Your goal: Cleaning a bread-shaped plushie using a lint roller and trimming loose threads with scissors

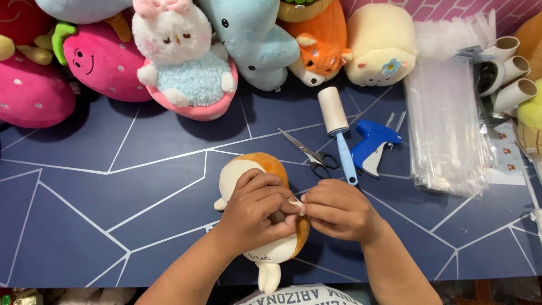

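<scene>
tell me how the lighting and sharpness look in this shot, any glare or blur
Head view: even, soft overhead light, faint shadows under the hands; mild glare on the clear plastic bags; the orange-and-white plush, left hand and right hand are sharp, no motion blur.

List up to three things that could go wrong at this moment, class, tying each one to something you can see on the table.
1. Both hands, left hand and right hand, pinch a small white bit on the orange and white plush toy; a hard pull might tear the fabric.
2. The scissors lie open just beyond the fingers, so a blind reach could meet a blade.
3. The stack of clear bags looks slippery and could slide.
</scene>
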